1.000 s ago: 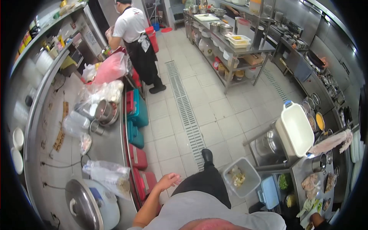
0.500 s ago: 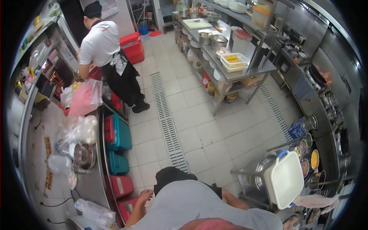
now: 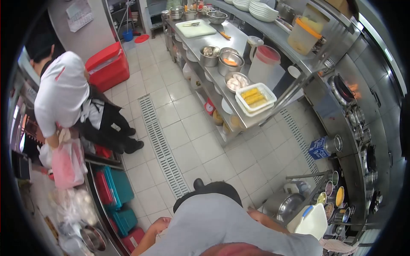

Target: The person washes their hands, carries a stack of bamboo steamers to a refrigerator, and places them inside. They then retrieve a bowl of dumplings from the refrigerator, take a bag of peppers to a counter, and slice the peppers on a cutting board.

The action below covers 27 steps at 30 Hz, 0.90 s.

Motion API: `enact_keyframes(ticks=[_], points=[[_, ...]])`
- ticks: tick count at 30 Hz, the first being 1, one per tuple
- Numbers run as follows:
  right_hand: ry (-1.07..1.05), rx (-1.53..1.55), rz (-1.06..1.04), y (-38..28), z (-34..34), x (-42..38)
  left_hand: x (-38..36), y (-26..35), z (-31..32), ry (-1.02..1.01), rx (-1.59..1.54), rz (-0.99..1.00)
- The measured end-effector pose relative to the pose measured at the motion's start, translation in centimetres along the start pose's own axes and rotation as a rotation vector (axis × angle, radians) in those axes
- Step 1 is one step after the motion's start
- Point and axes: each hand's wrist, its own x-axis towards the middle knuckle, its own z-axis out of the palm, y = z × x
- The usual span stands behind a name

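My left hand (image 3: 161,223) hangs low beside my body, its fingers curled together; whatever they may hold is too small to make out. At my other side, my right hand (image 3: 255,213) is half hidden by my grey shirt (image 3: 205,222), and its fingers do not show clearly. A large steel pot (image 3: 290,204) stands on the floor side to the right of that hand. Beyond it is a white plastic tub (image 3: 315,222) with a blue handle. Teal bins (image 3: 119,185) and a red bin (image 3: 133,240) sit under the counter nearest my left hand.
A co-worker (image 3: 68,94) bends over the left counter by a pink plastic bag (image 3: 68,162). Ahead stands a steel table (image 3: 237,42) bearing bowls and a white tray (image 3: 267,104) of yellow food. A floor drain (image 3: 162,149) crosses the tiles. Flames show by a wok (image 3: 341,89).
My view has moved forward along the aisle, so the steel table and the co-worker appear closer. The white tub has slid lower in view. My left hand stays low with fingers curled.
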Motion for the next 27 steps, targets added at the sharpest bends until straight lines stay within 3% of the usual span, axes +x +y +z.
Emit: enact_keyframes(ticks=[5,7,9,13,17,21,24,26,27], points=[[0.068,-0.086,0.045,-10.2,1.2,0.3,-2.0,14.9,-2.2,0.044,-0.384,-0.146],[0.06,-0.158,0.038,-15.7,1.9,1.1,1.3,17.0,-5.0,0.048,-0.308,-0.132],[0.04,-0.231,0.021,-21.4,2.3,2.5,5.6,19.0,-9.7,-0.024,-0.019,-0.003],[-0.042,-0.46,-0.02,-34.5,3.0,3.8,10.4,29.7,-12.8,0.046,0.014,0.106],[-0.159,-0.909,-0.157,-50.1,5.5,4.0,17.6,33.3,-19.4,0.116,0.038,0.161],[-0.182,-1.473,-0.438,-67.4,12.0,4.4,18.3,40.4,-23.8,0.224,-0.08,0.195],[-0.08,-1.382,-0.312,-79.9,18.9,6.4,20.7,46.7,-29.7,0.328,-0.107,0.209],[0.035,-0.842,-0.477,-85.7,23.1,8.4,23.8,50.0,-34.6,0.392,-0.018,0.245],[0.07,-0.777,-0.513,-88.6,24.8,10.6,25.6,52.2,-37.4,0.422,0.03,0.267]])
